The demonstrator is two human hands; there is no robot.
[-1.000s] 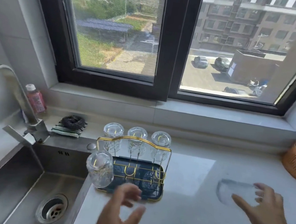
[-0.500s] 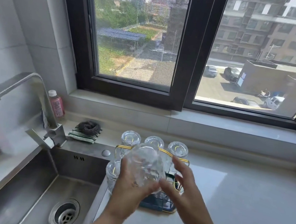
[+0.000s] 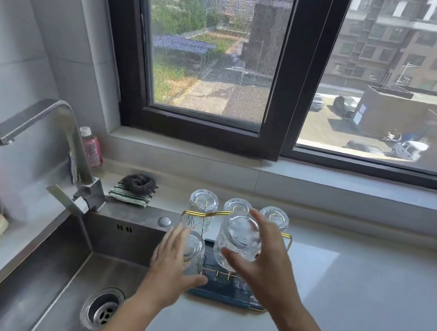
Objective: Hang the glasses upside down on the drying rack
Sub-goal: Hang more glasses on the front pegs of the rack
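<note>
A gold wire drying rack (image 3: 198,214) on a dark blue tray (image 3: 220,297) stands on the counter beside the sink. Three clear glasses hang upside down on its back row (image 3: 203,201), (image 3: 237,205), (image 3: 274,217). Another upside-down glass (image 3: 194,249) sits on the front left peg. My right hand (image 3: 266,271) grips a further clear glass (image 3: 240,239), held bottom-up over the front middle of the rack. My left hand (image 3: 170,268) hovers with spread fingers just in front of the front left glass, holding nothing.
A steel sink (image 3: 54,268) with its drain (image 3: 102,308) lies left of the rack, under a faucet (image 3: 48,123). A pink bottle (image 3: 91,147) and a scrubber on a cloth (image 3: 138,183) sit behind it. Pale counter (image 3: 361,300) stretches right.
My right hand picked a glass off the counter at the right and, with both hands, turned it over above the rack. My left hand has let go and the glass is lower over the rack.
</note>
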